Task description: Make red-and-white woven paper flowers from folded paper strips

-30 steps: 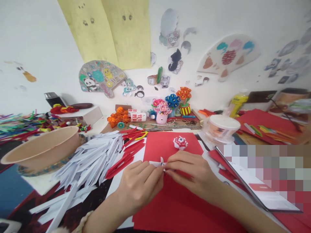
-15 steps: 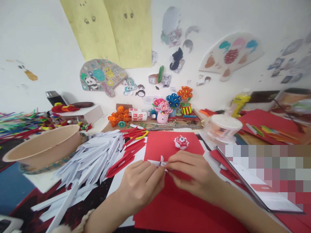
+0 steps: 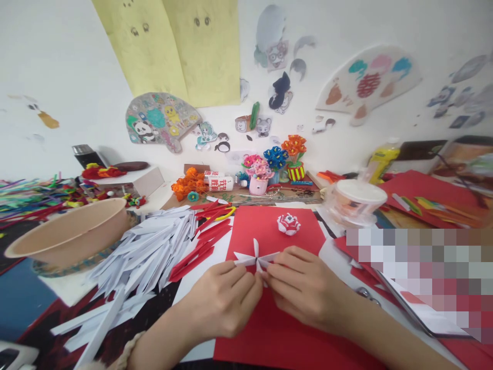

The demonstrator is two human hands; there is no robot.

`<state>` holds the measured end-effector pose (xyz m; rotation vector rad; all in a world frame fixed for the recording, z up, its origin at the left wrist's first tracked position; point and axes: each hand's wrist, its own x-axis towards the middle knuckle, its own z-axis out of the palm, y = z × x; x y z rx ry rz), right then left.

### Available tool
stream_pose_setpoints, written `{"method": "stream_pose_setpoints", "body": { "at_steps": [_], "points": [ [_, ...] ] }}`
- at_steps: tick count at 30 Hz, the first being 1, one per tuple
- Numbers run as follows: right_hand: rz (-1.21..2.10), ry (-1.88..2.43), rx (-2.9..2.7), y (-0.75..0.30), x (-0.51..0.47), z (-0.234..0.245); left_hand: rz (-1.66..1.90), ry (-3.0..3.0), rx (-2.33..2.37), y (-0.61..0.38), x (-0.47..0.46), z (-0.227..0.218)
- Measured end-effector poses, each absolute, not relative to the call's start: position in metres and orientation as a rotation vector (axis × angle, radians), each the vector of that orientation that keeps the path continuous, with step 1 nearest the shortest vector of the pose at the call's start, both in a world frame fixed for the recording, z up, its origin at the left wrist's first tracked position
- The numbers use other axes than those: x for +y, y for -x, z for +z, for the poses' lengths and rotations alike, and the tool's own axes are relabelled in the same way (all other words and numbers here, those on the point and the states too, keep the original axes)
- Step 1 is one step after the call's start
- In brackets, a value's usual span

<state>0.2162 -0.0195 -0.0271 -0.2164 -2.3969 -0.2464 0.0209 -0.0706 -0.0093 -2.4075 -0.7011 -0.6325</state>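
Between my hands is a white folded-paper star [image 3: 256,257] with pointed arms spreading from its middle. My left hand [image 3: 227,295] pinches its near left side, fingers curled. My right hand [image 3: 308,288] grips the near right side, its fingertips close to the left ones. The nearest arms of the star are partly hidden behind my fingers. Under it lies red paper [image 3: 277,329]. Just beyond my right hand a small red and white folded-paper flower [image 3: 288,224] rests on the same red paper.
Left of my hands lie a heap of white folded strips [image 3: 154,246] and several red strips [image 3: 200,252], with yellow-handled scissors [image 3: 225,214] behind. A beige bowl [image 3: 69,231] stands far left. A partly blurred tablet [image 3: 427,303] is at right, beside a lidded plastic tub [image 3: 358,200].
The white star shows more of itself, with its far arm upright and side arms spread. My right hand has come slightly lower and nearer. Both hands keep their pinch on the paper.
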Motion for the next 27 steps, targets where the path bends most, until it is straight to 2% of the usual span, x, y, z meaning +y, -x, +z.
{"method": "stream_pose_setpoints", "body": {
  "at_steps": [3,13,19,27],
  "points": [
    [-0.278,0.199,-2.466,-0.216,-0.02,-0.036,-0.569,2.437,-0.652,-0.021,-0.07,-0.012],
    [-0.085,0.211,-2.47,-0.215,-0.017,-0.033,-0.49,2.484,-0.615,-0.018,-0.068,-0.015],
    [0.068,0.273,-2.477,-0.221,-0.013,-0.029,-0.56,2.441,-0.669,-0.016,-0.065,-0.015],
    [0.116,0.314,-2.389,-0.218,-0.013,-0.027,-0.636,2.39,-0.732,-0.015,-0.064,-0.015]
  ]
}}
